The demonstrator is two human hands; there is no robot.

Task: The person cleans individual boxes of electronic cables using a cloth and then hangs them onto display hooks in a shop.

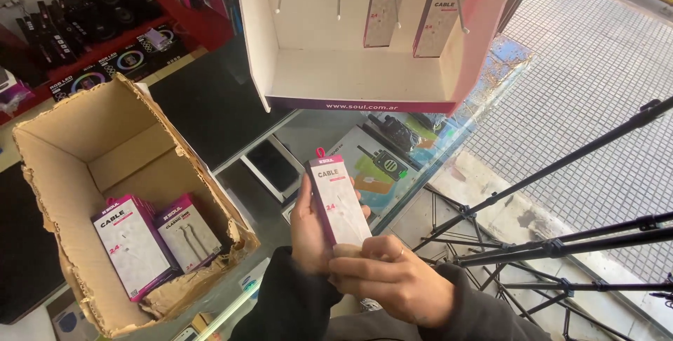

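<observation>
Both hands, left hand and right hand, clenched one cable box, hanger tab upward toward the display rack pegs.

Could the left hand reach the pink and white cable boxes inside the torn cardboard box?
Probably yes. The torn cardboard box is open on top, nothing covers the pink and white cable boxes, and it sits to the left. But the left hand holds a white cable package along with the right hand.
</observation>
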